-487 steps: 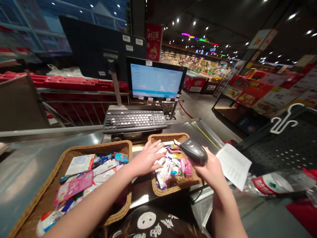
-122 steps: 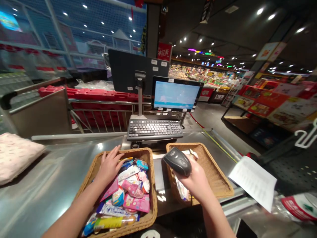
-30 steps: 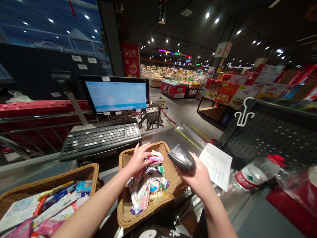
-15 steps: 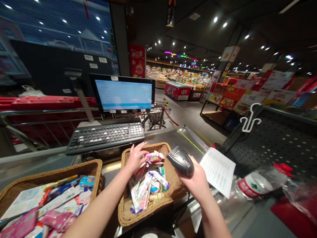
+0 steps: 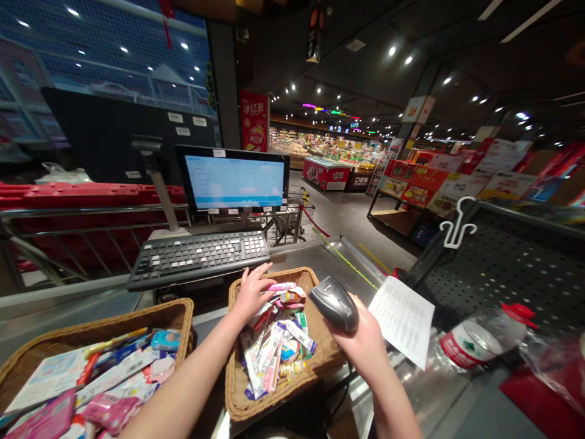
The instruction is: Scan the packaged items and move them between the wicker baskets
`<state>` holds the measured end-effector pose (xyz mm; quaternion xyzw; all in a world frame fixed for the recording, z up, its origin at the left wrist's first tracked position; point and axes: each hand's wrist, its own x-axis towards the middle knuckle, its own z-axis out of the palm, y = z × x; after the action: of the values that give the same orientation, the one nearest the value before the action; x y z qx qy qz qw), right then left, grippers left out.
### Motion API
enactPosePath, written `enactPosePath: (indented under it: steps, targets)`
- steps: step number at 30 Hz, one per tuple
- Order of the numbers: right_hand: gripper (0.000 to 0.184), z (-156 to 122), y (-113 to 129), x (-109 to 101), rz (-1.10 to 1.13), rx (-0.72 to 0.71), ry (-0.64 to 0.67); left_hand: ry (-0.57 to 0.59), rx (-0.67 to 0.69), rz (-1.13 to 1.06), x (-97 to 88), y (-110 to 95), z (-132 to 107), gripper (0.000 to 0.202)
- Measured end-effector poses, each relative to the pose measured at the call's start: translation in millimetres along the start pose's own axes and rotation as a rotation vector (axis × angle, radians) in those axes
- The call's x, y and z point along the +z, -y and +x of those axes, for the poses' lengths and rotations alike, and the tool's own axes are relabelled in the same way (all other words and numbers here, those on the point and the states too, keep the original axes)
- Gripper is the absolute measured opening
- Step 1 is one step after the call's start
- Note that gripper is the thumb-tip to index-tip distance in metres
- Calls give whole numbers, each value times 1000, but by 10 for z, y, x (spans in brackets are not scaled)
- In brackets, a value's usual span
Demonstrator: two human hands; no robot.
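My right hand [image 5: 363, 335] is wrapped round a dark grey barcode scanner [image 5: 336, 303], held over the right side of a wicker basket [image 5: 269, 410]. My left hand [image 5: 252, 294] is at that basket's upper left rim with its fingers stretched out and apart. Its fingertips are beside a pink stick-shaped item [image 5: 282, 286] at the top of the pile; whether they touch it I cannot tell. Several slim white and purple packets [image 5: 274, 350] lie loose in the basket, with a small blue round package [image 5: 289, 349] among them.
A second wicker basket [image 5: 188, 317], full of small packaged goods, stands at the left. Behind are a keyboard [image 5: 201, 256] and a lit monitor [image 5: 235, 182]. To the right lie a printed paper sheet [image 5: 402, 320] and a large clear bottle [image 5: 470, 341] with a red cap.
The view has shifted slightly, so most things sit a little lower. Both hands keep nearly the same places over the basket, and the scanner stays in my right hand.
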<state>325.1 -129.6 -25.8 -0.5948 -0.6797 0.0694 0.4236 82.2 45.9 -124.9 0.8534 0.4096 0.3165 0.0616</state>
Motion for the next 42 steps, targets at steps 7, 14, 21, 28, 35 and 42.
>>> enactPosePath:
  steps: [7,14,21,28,35,42]
  targets:
    - [37,-22,225,124,14,9,-1,-47,45,16,-370,97,-49,18]
    - [39,13,472,340,27,-22,37,-79,62,102,-854,142,-146,17]
    - [36,81,718,512,70,-80,43,-139,63,150,-1231,240,-242,16]
    - [35,141,1006,693,101,-147,91,-192,39,192,-1550,340,-385,18]
    - [41,154,1157,919,108,-178,142,-226,4,246,-1827,431,-565,19]
    - [40,140,1261,1038,116,-204,157,-242,-21,268,-2005,491,-698,19]
